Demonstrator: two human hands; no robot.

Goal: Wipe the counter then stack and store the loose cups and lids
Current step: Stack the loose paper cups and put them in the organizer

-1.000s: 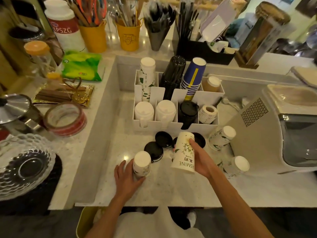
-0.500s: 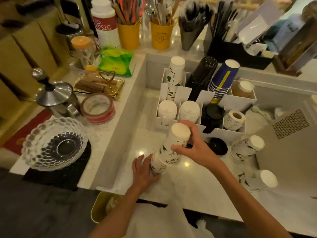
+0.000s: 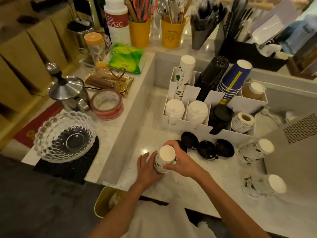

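Two white leaf-print paper cups, nested upside down into one stack (image 3: 165, 158), stand on the marble counter (image 3: 214, 177). My left hand (image 3: 147, 170) grips the stack's lower part from the left. My right hand (image 3: 182, 163) wraps its upper part from the right. Several black lids (image 3: 207, 149) lie loose just behind my hands. Two more leaf-print cups lie on their sides at the right, one (image 3: 255, 150) farther and one (image 3: 264, 186) nearer. The white compartment organizer (image 3: 193, 93) behind holds stacks of cups and lids.
A grey machine (image 3: 295, 143) stands at the right edge. On the raised ledge to the left are a glass bowl (image 3: 64, 137), a tape roll (image 3: 107, 104), a steel pot (image 3: 68, 91) and a green packet (image 3: 127, 57). A yellow bin (image 3: 104, 201) sits under the counter's front edge.
My right hand carried its cup left and pushed it down over the cup in my left hand; both hands now hold one stack. The camera view shifted left.
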